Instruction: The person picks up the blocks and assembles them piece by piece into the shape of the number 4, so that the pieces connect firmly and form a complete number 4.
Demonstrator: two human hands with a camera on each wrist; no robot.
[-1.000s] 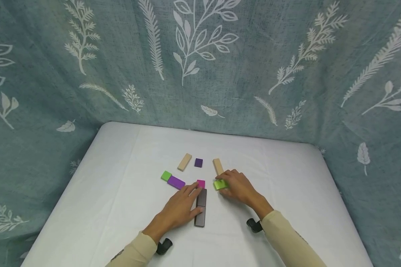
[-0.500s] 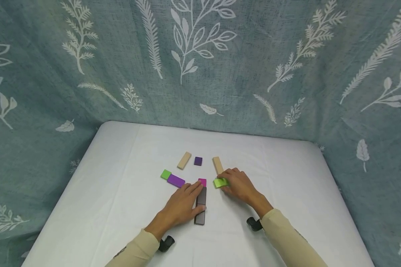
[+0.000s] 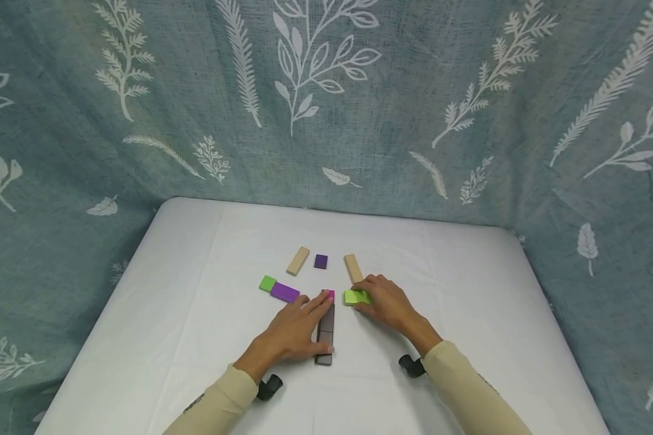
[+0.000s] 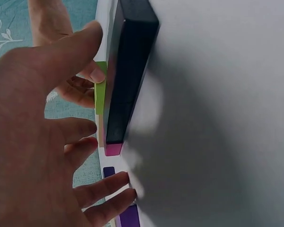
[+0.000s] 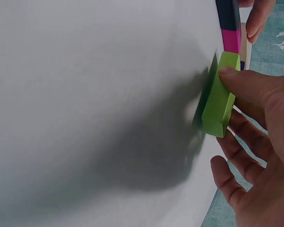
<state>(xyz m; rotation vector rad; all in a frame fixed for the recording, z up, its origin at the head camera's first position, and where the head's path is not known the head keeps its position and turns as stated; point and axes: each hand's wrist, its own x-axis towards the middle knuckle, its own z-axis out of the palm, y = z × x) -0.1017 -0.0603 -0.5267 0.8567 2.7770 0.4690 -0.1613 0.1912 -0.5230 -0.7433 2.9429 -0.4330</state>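
Head: the right hand (image 3: pixel 389 302) pinches a lime block (image 3: pixel 354 297); the left hand (image 3: pixel 294 332) spreads over dark bars (image 3: pixel 327 320).
The lime block lies right of a pink block (image 3: pixel 331 294) at the bars' far end. Left wrist: the left hand is wide. Right wrist: thumb and fingers grip the lime block.

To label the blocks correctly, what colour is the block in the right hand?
The block is lime green, seen best in the right wrist view.

The hands (image 3: pixel 295 332) partly hide the pink block (image 3: pixel 332 293) and lime block (image 3: pixel 353 297).
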